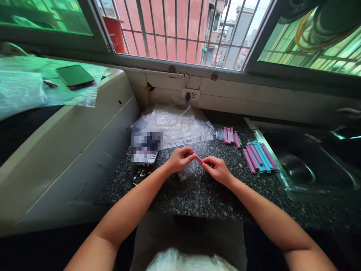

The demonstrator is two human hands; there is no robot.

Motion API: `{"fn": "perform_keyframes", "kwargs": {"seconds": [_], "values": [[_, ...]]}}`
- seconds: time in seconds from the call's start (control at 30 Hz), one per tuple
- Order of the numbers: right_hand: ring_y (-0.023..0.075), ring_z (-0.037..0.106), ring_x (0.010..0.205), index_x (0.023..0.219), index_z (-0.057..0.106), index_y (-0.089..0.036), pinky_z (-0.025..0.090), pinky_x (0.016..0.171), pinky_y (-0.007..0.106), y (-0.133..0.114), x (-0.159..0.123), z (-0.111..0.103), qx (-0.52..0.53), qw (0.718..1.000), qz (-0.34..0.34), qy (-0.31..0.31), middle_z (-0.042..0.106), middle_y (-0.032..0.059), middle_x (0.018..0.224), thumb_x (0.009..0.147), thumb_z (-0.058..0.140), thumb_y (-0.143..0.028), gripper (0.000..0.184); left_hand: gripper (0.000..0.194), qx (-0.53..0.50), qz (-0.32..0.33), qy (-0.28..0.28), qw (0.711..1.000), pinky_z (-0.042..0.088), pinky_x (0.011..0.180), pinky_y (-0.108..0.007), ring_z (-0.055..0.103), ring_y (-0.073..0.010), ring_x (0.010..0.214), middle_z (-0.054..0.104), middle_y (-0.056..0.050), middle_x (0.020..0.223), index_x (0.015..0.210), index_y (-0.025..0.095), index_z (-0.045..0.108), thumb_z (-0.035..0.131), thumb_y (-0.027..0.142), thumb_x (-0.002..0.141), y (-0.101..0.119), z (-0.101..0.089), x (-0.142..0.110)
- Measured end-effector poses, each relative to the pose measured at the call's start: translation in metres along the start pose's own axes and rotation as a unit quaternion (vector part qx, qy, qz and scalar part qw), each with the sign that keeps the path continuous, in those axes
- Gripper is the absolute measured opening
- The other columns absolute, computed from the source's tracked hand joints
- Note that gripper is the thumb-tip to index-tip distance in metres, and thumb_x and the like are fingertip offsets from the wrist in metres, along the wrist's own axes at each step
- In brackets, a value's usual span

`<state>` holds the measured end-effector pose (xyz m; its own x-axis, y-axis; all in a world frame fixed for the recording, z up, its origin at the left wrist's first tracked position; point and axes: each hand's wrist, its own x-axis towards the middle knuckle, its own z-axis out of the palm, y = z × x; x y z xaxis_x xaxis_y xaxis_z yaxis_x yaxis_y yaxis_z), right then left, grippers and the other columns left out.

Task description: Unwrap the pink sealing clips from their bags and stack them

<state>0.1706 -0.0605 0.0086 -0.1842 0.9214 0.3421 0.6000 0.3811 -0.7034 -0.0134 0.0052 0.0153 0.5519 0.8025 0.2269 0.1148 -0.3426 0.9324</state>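
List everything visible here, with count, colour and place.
strip: one, pink, between both hands
strip pile: several, pink and blue, by sink
smaller strip group: several, pink, behind pile
plastic bags: count unclear, clear, counter back
pixelated item: unclear, counter left
small beads: several, mixed, below that
counter: one, speckled black, centre
sink: one, grey, right
socket: one, white, wall
phone: one, dark, upper left
bucket: one, red, at window
hands: two, bare, left and right

The sole view looks from the wearer's head, forward and down over the speckled black stone countertop [208, 199], near the left hand [179, 159] and right hand [217, 170], up to the metal-barred window [142, 28]
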Motion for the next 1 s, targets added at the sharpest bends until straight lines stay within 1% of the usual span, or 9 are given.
{"fn": "perform_keyframes", "kwargs": {"seconds": [0.3, 0.53, 0.63, 0.73, 0.8, 0.87, 0.93, 1.0], "values": [[0.012, 0.055, 0.062, 0.08, 0.065, -0.018, 0.042, 0.058, 0.023, 0.003, 0.001, 0.0, -0.016, 1.0, 0.007, 0.009, 0.065, 0.0018, 0.072, 0.079, 0.054, -0.028, 0.015, 0.032, -0.006, 0.0, 0.008, 1.0, 0.029, 0.05, -0.021, 0.036, -0.0069, 0.053, 0.045, 0.004, 0.056, 0.067, 0.014, 0.054, 0.058, 0.045, 0.071, -0.002, 0.001, 0.002], [0.0119, 0.056, 0.061, 0.081, 0.065, -0.018, 0.041, 0.058, 0.023, 0.004, 0.003, 0.002, -0.051, 0.998, 0.024, 0.017, 0.067, 0.0021, 0.073, 0.08, 0.054, -0.03, 0.016, 0.033, 0.002, -0.015, 0.032, 0.999, 0.029, 0.051, -0.021, 0.036, -0.0071, 0.054, 0.045, 0.004, 0.056, 0.066, 0.014, 0.054, 0.057, 0.047, 0.07, -0.006, 0.003, 0.004], [0.0121, 0.057, 0.061, 0.086, 0.064, -0.018, 0.04, 0.059, 0.023, -0.002, 0.004, 0.0, -0.109, 0.993, 0.022, 0.029, 0.067, 0.0024, 0.075, 0.079, 0.057, -0.029, 0.015, 0.036, 0.004, -0.034, 0.058, 0.998, 0.029, 0.051, -0.021, 0.036, -0.0075, 0.054, 0.043, 0.004, 0.054, 0.064, 0.014, 0.053, 0.056, 0.05, 0.068, -0.006, 0.004, 0.006], [0.0135, 0.058, 0.064, 0.086, 0.063, -0.018, 0.039, 0.062, 0.024, -0.009, 0.003, -0.005, -0.209, 0.977, -0.017, 0.037, 0.067, 0.0029, 0.075, 0.076, 0.06, -0.028, 0.014, 0.037, 0.009, -0.055, 0.069, 0.996, 0.029, 0.051, -0.021, 0.035, -0.0077, 0.053, 0.04, 0.005, 0.053, 0.063, 0.015, 0.051, 0.054, 0.051, 0.068, -0.005, 0.005, 0.009], [0.014, 0.058, 0.065, 0.079, 0.063, -0.018, 0.037, 0.063, 0.024, -0.012, -0.001, -0.01, -0.264, 0.963, -0.04, 0.041, 0.067, 0.0029, 0.072, 0.077, 0.058, -0.028, 0.011, 0.035, 0.035, -0.067, 0.05, 0.996, 0.029, 0.05, -0.021, 0.035, -0.0079, 0.052, 0.041, 0.005, 0.053, 0.064, 0.015, 0.052, 0.051, 0.049, 0.071, -0.003, 0.008, 0.012], [0.0139, 0.058, 0.065, 0.075, 0.062, -0.018, 0.036, 0.063, 0.024, -0.013, -0.006, -0.015, -0.296, 0.953, -0.046, 0.053, 0.066, 0.0027, 0.071, 0.079, 0.054, -0.027, 0.013, 0.033, 0.095, -0.084, 0.018, 0.992, 0.03, 0.05, -0.021, 0.038, -0.0088, 0.052, 0.045, 0.003, 0.054, 0.065, 0.015, 0.053, 0.048, 0.046, 0.074, 0.0, 0.013, 0.017], [0.0138, 0.058, 0.065, 0.074, 0.062, -0.018, 0.035, 0.062, 0.024, -0.011, -0.013, -0.021, -0.316, 0.945, -0.042, 0.069, 0.066, 0.0026, 0.07, 0.079, 0.053, -0.027, 0.014, 0.032, 0.187, -0.108, -0.002, 0.976, 0.032, 0.052, -0.022, 0.046, -0.0114, 0.057, 0.052, 0.0, 0.059, 0.068, 0.014, 0.056, 0.047, 0.044, 0.076, 0.006, 0.021, 0.022], [0.0138, 0.058, 0.065, 0.073, 0.062, -0.018, 0.034, 0.062, 0.024, -0.008, -0.021, -0.027, -0.336, 0.938, -0.032, 0.084, 0.066, 0.0024, 0.07, 0.079, 0.053, -0.027, 0.014, 0.033, 0.275, -0.136, -0.017, 0.952, 0.036, 0.057, -0.024, 0.054, -0.0157, 0.067, 0.061, -0.004, 0.07, 0.077, 0.014, 0.06, 0.048, 0.044, 0.076, 0.014, 0.032, 0.03]]}}
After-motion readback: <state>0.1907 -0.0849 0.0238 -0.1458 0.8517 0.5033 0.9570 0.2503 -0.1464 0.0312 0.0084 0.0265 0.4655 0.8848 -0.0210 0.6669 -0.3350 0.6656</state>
